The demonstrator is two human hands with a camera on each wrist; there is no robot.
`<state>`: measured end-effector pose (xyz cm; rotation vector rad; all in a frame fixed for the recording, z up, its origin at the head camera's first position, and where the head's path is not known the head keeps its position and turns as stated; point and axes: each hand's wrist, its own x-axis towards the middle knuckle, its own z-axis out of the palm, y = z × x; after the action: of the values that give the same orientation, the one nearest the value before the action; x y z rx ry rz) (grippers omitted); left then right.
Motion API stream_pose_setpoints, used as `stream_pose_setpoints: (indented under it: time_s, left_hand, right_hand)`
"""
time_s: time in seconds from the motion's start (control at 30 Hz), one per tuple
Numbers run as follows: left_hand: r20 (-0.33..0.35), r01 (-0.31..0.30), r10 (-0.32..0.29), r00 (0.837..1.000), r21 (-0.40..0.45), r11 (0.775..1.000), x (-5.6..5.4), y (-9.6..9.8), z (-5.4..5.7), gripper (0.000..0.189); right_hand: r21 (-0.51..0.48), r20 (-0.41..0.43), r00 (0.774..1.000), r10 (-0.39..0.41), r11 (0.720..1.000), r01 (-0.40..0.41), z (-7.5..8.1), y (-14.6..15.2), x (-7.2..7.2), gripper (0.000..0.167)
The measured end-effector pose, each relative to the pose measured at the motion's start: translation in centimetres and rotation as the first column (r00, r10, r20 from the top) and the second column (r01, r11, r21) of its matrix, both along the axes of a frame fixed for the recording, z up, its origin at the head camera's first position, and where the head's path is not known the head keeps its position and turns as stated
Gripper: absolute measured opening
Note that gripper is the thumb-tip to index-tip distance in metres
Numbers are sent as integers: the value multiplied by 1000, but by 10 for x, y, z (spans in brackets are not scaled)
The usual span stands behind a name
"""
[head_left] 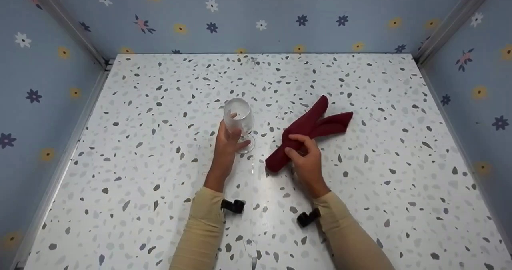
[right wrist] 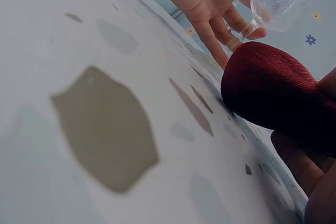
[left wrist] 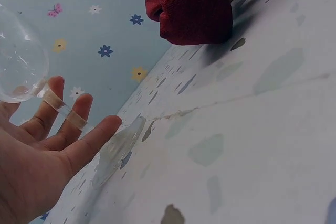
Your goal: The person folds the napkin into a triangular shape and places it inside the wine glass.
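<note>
In the head view a clear stemmed glass (head_left: pixel 239 120) stands near the middle of the table. My left hand (head_left: pixel 228 140) holds it from the left, thumb on the near side of the bowl. In the left wrist view, fingers (left wrist: pixel 86 142) of that hand spread behind the stem, and the glass foot (left wrist: pixel 118 150) is at the tabletop. To the right lies a dark red folded cloth napkin (head_left: pixel 304 128), narrow at the near end, two tails pointing away. My right hand (head_left: pixel 308 162) pinches its gathered middle between thumb and fingers. The right wrist view shows the napkin's rounded near end (right wrist: pixel 268 82).
The white speckled tabletop (head_left: pixel 160 142) extends around both hands. Blue flowered panels (head_left: pixel 256 18) border it at the back, left and right. Small black devices (head_left: pixel 234 207) are on both wrists, over beige sleeves.
</note>
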<state>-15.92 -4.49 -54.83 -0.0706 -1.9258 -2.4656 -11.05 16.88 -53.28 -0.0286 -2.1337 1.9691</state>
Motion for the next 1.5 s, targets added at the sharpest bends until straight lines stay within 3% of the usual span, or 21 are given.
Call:
stream_pose_setpoints:
  time_s: [0.93, 1.5]
  left_hand:
    - [-15, 47, -46, 999, 23, 999, 9, 12, -2, 116]
    - [-21, 41, -40, 999, 36, 999, 15, 22, -2, 119]
  right_hand:
    - [-14, -7, 1000, 13, 1000, -13, 1, 1, 1, 30]
    - [-34, 0, 1000, 1, 999, -1, 2, 0, 0, 31]
